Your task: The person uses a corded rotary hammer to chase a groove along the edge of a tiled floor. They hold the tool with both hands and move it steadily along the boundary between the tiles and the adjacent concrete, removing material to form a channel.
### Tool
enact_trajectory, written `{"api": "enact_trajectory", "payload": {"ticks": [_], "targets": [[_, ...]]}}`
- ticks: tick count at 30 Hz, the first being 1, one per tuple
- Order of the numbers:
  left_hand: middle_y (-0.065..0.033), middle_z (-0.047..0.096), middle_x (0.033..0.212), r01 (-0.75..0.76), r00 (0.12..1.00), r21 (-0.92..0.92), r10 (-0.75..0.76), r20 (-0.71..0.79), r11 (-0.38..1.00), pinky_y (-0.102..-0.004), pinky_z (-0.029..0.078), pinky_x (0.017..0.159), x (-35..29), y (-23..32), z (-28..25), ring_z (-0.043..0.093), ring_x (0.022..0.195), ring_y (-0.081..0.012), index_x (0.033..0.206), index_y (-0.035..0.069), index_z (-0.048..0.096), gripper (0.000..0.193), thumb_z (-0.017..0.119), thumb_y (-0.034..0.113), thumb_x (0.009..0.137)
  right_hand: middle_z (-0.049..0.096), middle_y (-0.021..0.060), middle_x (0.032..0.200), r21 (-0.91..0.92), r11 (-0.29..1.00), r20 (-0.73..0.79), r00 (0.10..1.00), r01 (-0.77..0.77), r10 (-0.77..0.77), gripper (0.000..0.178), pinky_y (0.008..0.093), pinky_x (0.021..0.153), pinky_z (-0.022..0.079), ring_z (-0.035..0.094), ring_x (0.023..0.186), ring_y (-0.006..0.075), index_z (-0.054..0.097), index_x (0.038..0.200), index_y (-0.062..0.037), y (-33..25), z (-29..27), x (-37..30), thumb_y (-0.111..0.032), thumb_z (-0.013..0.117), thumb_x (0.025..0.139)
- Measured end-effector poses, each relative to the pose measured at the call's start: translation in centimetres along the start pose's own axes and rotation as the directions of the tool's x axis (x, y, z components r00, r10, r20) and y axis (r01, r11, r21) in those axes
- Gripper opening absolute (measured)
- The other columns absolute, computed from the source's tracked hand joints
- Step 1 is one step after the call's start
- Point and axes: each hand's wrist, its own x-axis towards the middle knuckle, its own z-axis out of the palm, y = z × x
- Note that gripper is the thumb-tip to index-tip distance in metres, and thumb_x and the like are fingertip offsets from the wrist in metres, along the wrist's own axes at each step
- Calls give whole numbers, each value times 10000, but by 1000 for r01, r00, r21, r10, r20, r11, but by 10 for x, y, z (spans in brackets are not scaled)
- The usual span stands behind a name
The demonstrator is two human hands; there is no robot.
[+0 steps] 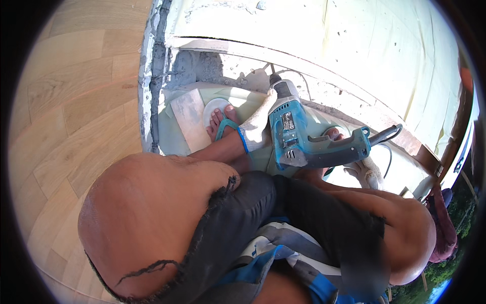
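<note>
A teal and black rotary hammer drill [291, 124] lies lengthwise in front of my knees. Its dark chuck and bit [274, 76] point away from me, at the rough concrete edge [243, 71]. My left hand [258, 124], in a white knit glove with a blue cuff, is closed on the drill's front part; some of its fingers are hidden behind the body. Below the drill's rear handle [339, 148], my right hand [367, 174] shows in a similar glove, its fingers apart and not wrapped around the handle. A black cord [387, 134] leaves the handle's end.
My sandalled feet [223, 119] stand on pale green sheeting, close to the drill. A flat tile piece [191, 119] lies by the left foot. Wood-look flooring [76, 101] spreads at left behind a broken concrete edge. Bright sheeting [374, 45] covers the far surface.
</note>
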Motion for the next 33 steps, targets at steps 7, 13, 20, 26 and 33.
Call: {"api": "enact_trajectory", "payload": {"ticks": [7,13,20,26,33], "targets": [[-112,712,1193,4,999,-18,-5,-54,1000,-471,575,974,-1,0,3,692,1071,-277,1305,114,639,707,498,728,983,647,110,917,201,977,114,990,64,-88,397,363,777,524,621,839,195,620,1080,10,-14,27,19,-308,750,880],[-108,689,1251,1,1000,-14,-1,10,1000,-491,555,1001,-3,-6,4,668,1121,-287,1361,120,618,753,473,753,979,655,112,986,409,909,109,985,79,-135,449,364,816,529,632,901,205,608,1149,6,-10,41,57,-306,771,871],[-231,623,1335,188,979,586,-101,-179,788,-527,537,1026,-32,39,21,643,1195,-351,1449,6,504,838,455,719,1010,664,114,1067,710,698,67,978,93,-199,519,366,861,534,644,972,217,595,1230,1,7,56,111,-305,794,861],[-235,645,1231,-236,882,836,470,-30,496,-437,604,928,-61,107,87,687,1119,-333,1435,-41,497,666,488,522,1078,672,116,1136,817,570,80,965,80,-249,586,368,899,539,655,1033,227,583,1299,-2,19,60,143,-303,815,853],[-193,690,1159,-30,957,994,290,-1,101,-399,609,935,-57,164,147,704,1102,-299,1427,-41,533,646,510,502,1076,686,97,1175,801,596,127,959,50,-251,542,352,974,531,652,1096,205,596,1327,-2,6,55,141,-209,807,872]]}}
